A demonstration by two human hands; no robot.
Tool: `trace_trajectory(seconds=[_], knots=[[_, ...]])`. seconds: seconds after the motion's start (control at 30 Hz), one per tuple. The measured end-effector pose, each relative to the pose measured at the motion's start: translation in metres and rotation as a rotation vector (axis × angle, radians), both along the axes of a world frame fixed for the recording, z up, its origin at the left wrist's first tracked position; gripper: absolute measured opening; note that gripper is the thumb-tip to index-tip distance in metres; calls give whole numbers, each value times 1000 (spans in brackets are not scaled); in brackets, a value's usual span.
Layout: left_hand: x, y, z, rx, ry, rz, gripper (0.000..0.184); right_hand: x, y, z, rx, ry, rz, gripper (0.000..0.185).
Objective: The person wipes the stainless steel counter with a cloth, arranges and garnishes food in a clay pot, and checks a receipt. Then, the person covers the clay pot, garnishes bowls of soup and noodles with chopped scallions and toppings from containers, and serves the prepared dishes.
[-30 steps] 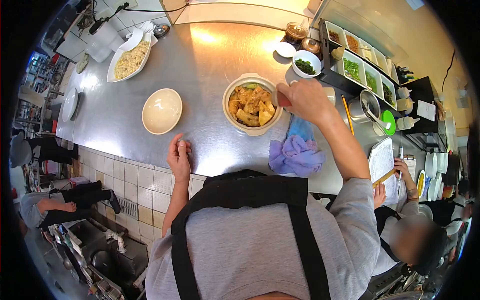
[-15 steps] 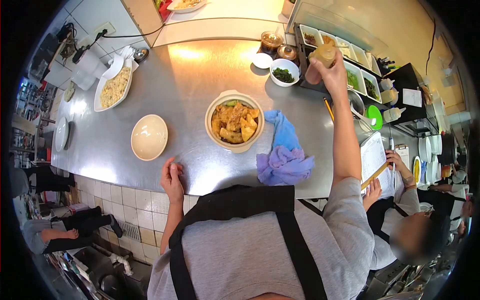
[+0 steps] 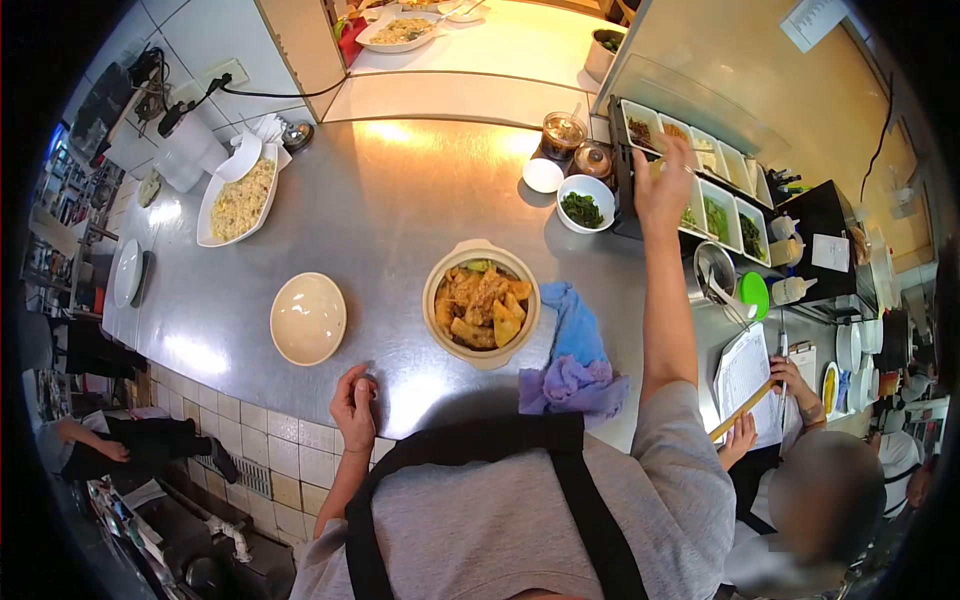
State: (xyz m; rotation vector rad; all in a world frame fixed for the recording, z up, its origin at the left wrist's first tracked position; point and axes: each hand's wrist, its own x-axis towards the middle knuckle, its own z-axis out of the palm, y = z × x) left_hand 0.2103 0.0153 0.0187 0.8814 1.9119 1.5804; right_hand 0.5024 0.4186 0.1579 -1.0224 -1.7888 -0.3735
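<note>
My right hand (image 3: 663, 195) is stretched over the near edge of the garnish trays (image 3: 715, 215), its thumb and fingers apart; a pale yellowish thing behind them is too unclear to name. My left hand (image 3: 355, 405) rests at the counter's front edge, loosely curled and holding nothing. Between the hands stands a clay pot (image 3: 435, 335) filled with browned chunks in sauce (image 3: 485, 300). Left of it is an empty cream bowl (image 3: 308, 320). Blue and purple cloths (image 3: 575, 385) lie right of the pot.
A dish of fried rice (image 3: 240, 205) stands at the back left. Near the trays are a bowl of dark greens (image 3: 582, 205), a small white dish (image 3: 543, 176) and jars (image 3: 563, 132). At the right, a co-worker's hands (image 3: 740, 440) are by a paper pad (image 3: 745, 385).
My right hand has moved from beside the pot to the garnish trays; the bottle it held is no longer clearly visible in it. My left hand has hardly moved.
</note>
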Motion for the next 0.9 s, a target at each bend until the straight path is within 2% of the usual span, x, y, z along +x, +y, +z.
trace_trajectory(seconds=[0.07,0.13,0.33,0.47,0.67,0.77,0.83,0.9], knots=[[0,0,2,-22,-2,4,25,-22,29,-10,-133,-93,149,8],[0,0,1,-26,0,8,25,-48,58,-23,-364,-291,80,15],[0,-1,-1,-14,10,23,27,-84,146,-69,-723,-511,-112,17],[0,0,-3,-17,26,23,29,-102,153,-86,-660,-486,-31,17],[0,1,1,-47,43,16,28,-167,87,-85,-603,-566,199,19],[1,6,1,-40,6,30,23,-194,19,-66,-656,-630,316,25],[2,22,10,-41,22,-1,20,-206,-20,-68,-588,-644,420,28],[3,47,27,45,277,-31,18,-216,-56,-70,-582,-650,488,29]])
